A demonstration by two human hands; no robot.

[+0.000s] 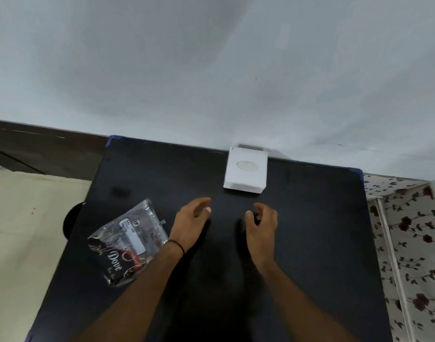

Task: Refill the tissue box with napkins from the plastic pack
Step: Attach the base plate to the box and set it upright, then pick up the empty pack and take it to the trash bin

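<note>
A white square tissue box [246, 170] with an oval opening on top stands at the far edge of the black table [310, 230], against the wall. A clear plastic pack [128, 239] with printed lettering lies flat on the table's left side. My left hand [190, 224] hovers over the middle of the table, just right of the pack, fingers loosely curled and holding nothing. My right hand [260, 227] hovers beside it, below the box, also loosely curled with nothing in it. Neither hand touches the box or the pack.
A pale wall [211, 70] rises directly behind the table. Beige floor [21, 230] lies to the left, with a dark round object [72, 218] at the table's left edge. Floral fabric [413, 255] borders the right side.
</note>
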